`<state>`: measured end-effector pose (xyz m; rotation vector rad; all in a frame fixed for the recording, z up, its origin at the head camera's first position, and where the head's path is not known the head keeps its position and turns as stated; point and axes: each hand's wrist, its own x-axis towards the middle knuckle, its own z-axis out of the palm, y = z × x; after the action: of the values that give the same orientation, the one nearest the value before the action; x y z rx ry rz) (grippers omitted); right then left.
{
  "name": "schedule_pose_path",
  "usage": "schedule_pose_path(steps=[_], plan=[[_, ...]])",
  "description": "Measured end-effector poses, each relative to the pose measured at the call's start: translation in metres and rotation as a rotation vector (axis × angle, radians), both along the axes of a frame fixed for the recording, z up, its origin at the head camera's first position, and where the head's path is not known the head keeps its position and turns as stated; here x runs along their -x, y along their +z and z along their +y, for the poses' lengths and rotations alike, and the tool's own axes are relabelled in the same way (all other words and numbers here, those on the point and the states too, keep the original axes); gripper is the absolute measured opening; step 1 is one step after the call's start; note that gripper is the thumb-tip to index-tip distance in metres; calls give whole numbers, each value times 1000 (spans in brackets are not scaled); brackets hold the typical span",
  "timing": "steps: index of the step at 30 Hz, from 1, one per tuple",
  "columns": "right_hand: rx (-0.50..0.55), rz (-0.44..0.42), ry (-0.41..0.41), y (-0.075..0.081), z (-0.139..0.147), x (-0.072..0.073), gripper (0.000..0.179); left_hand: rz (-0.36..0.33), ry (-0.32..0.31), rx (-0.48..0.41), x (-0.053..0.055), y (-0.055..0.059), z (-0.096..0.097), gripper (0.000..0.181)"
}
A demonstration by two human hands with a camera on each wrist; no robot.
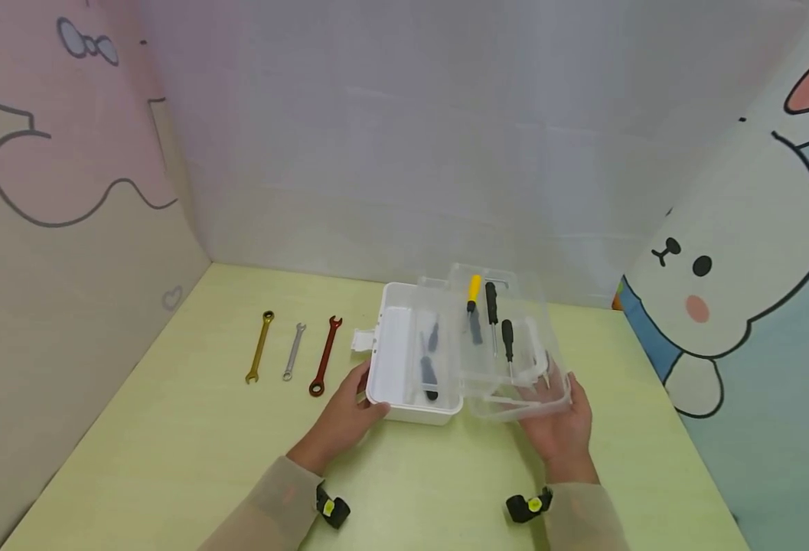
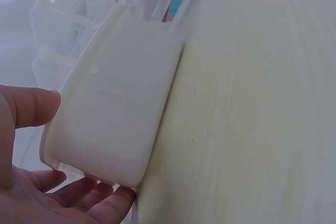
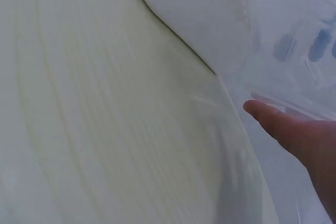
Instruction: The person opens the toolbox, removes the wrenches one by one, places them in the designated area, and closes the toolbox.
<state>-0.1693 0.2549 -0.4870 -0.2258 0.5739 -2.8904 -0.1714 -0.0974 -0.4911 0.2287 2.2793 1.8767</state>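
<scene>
My left hand [image 1: 349, 405] grips the left front corner of a white plastic box [image 1: 393, 329], thumb at the rim and fingers around its end wall. The box stands open on the table. To its right, my right hand [image 1: 562, 428] holds the clear lid [image 1: 487, 409], palm up, with fingers showing through the plastic. A yellow-and-black screwdriver [image 1: 474, 291] and black screwdrivers [image 1: 491, 302] [image 1: 507, 337] overlap the lid in the head view. A clear tray [image 1: 432, 285] partly covers the box, with dark-handled tools [image 1: 429, 376] blurred behind it.
On the table left of the box lie a gold wrench [image 1: 260, 348], a small silver wrench [image 1: 294, 352] and a red wrench [image 1: 324, 356]. A white latch [image 1: 363, 340] sticks out from the box's left side. Cloth walls [image 1: 390, 153] with cartoon prints enclose the table.
</scene>
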Motion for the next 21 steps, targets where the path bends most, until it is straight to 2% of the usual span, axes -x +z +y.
schedule_pose_path(steps=[6, 9, 16, 21], plan=[[-124, 48, -72, 4, -9, 3, 64, 4, -4, -11, 1, -1, 0, 77], [-195, 42, -112, 8, -12, 3, 67, -3, -7, -11, 0, -2, -1, 77], [-375, 54, -184, 31, -21, 1, 63, -31, -5, -19, 1, -4, -1, 79], [-506, 30, -217, 44, -26, 3, 62, -29, -3, -38, 2, -2, -1, 78]])
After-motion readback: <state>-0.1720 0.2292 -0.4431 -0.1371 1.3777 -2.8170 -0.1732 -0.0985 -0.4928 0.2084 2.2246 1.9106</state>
